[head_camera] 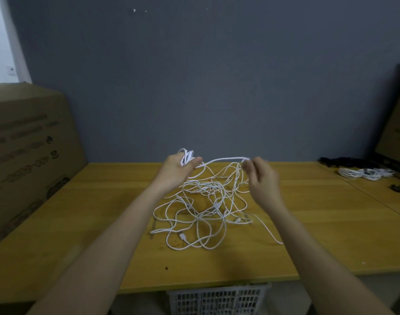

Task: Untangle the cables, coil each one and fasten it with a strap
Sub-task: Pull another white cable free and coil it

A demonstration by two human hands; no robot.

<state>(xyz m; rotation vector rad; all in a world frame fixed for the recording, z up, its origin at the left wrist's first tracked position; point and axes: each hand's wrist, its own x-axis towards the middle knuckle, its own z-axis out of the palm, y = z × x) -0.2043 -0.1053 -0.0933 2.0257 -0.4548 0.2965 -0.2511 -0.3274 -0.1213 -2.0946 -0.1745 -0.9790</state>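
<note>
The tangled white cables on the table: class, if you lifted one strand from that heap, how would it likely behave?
Probably floppy: the span between the left hand and right hand sags, and the tangled white cables lie in loose curves. Likely light, since fingertips alone hold it up. Pulling one strand would probably drag neighbouring loops across the table, because they cross repeatedly.

Bare bench (pixel 80 223) along left and near edges; cable tangle (pixel 203 212) blocks centre, cardboard box (pixel 24 155) walls left edge.
</note>
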